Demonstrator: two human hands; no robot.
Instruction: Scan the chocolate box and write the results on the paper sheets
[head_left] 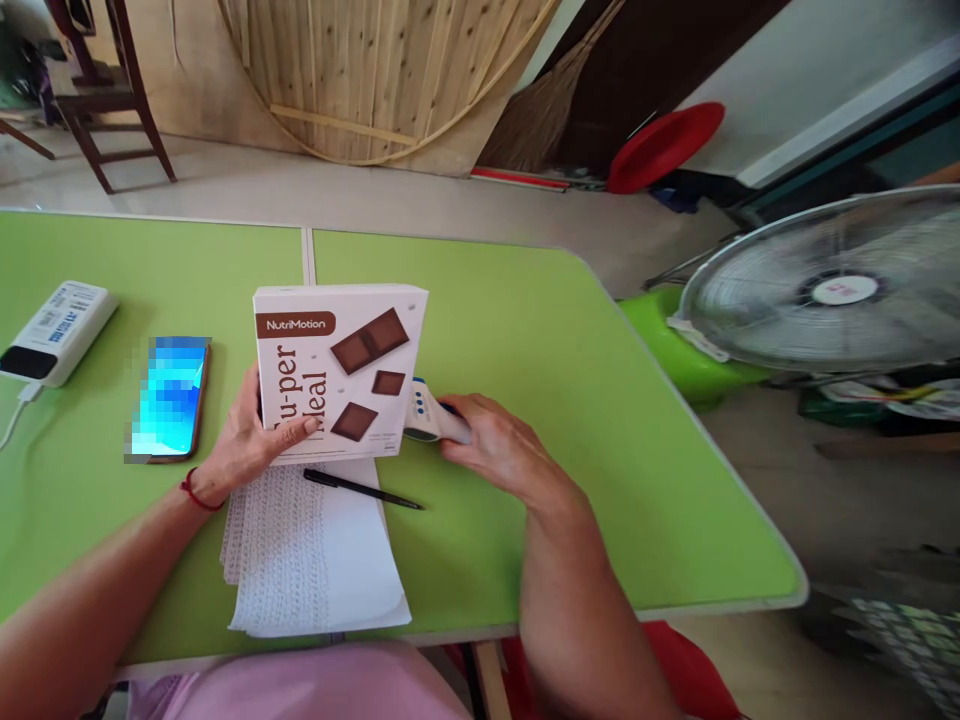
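Observation:
My left hand (247,430) grips a white box (375,350) by its lower left side, thumb across the front. The box stands tilted over the papers, its front printed "NutriMotion" with pictures of chocolate pieces. Just right of the box, my right hand (495,440) is closed around the handle of a white handheld device (421,412) with blue buttons, shaped like an infrared thermometer. The box hides part of that device. Below the box lie handwritten sheets of paper (322,560), with a black pen (364,488) resting across them.
A lit phone (174,400) lies left of my left hand on the green table (600,500). Farther left is a white power bank (60,325) with a cable. A large fan (825,285) stands beyond the table's right edge. A wooden chair (109,95) is at the back left.

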